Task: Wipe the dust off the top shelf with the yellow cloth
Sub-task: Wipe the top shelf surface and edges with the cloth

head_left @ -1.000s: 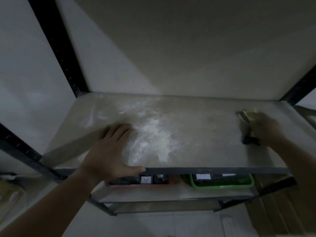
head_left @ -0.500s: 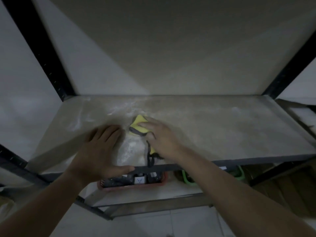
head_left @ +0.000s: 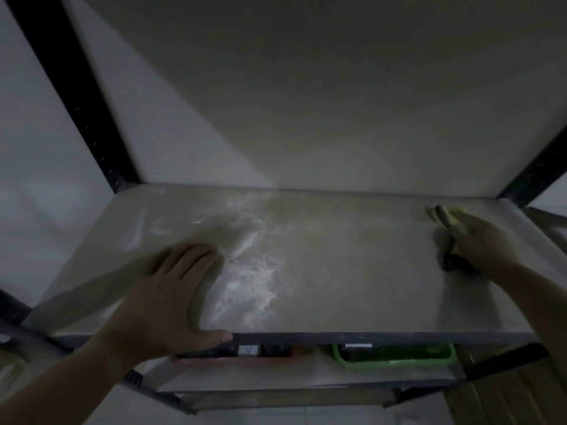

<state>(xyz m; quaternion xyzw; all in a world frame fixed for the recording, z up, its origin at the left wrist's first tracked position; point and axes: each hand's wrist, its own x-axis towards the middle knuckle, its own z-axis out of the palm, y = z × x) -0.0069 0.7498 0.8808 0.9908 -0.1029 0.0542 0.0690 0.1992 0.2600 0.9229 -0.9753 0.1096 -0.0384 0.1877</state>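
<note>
Yellow cloth (head_left: 454, 216) sat at far right of top shelf (head_left: 352, 271), near back edge, pinned under right hand (head_left: 481, 243) w/ fingers closed down on it. Left hand (head_left: 171, 296) lay flat at front-left, fingers together, thumb along front rim. White dust (head_left: 251, 283) smeared just beside left hand. Below: red bin (head_left: 233, 357) & green tray (head_left: 395, 360) on lower shelf (head_left: 306, 375).
</note>
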